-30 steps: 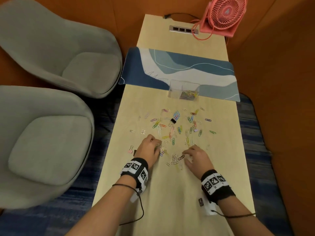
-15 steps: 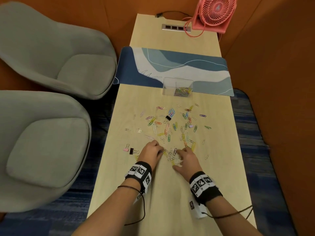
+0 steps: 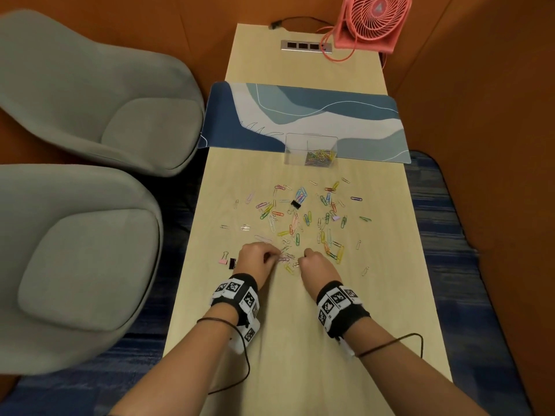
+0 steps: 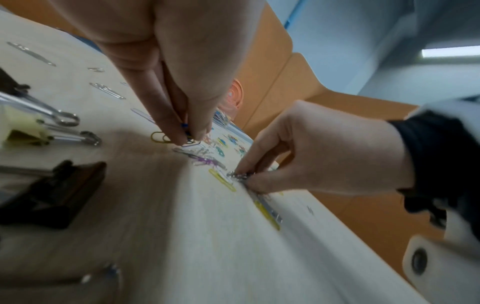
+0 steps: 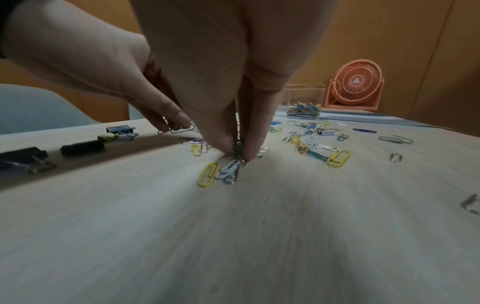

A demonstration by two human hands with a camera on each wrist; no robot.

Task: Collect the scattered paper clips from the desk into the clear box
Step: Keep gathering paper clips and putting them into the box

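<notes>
Coloured paper clips [image 3: 303, 214] lie scattered over the middle of the pale wooden desk [image 3: 300, 340]. The clear box [image 3: 310, 149] stands at the desk mat's near edge with a heap of clips in its right corner; it also shows far back in the right wrist view [image 5: 304, 102]. My left hand [image 3: 257, 259] pinches a few clips [image 4: 185, 135] at the pile's near left. My right hand [image 3: 315, 264] pinches a small silver bunch of clips [image 5: 237, 151] against the desk, beside a yellow clip [image 5: 207, 173]. Both hands sit close together.
Binder clips lie left of my left hand: a pink one [image 3: 222, 260] and a black one [image 3: 232, 263]; another black one [image 3: 295, 204] sits among the clips. A blue desk mat [image 3: 303, 121], a pink fan [image 3: 372, 22] and a socket strip [image 3: 306, 45] lie beyond. Two grey chairs [image 3: 75, 235] stand left.
Both hands have drawn inward toward each other at the pile's near edge, raking clips together, and now pinch small bunches. The view has shifted slightly.
</notes>
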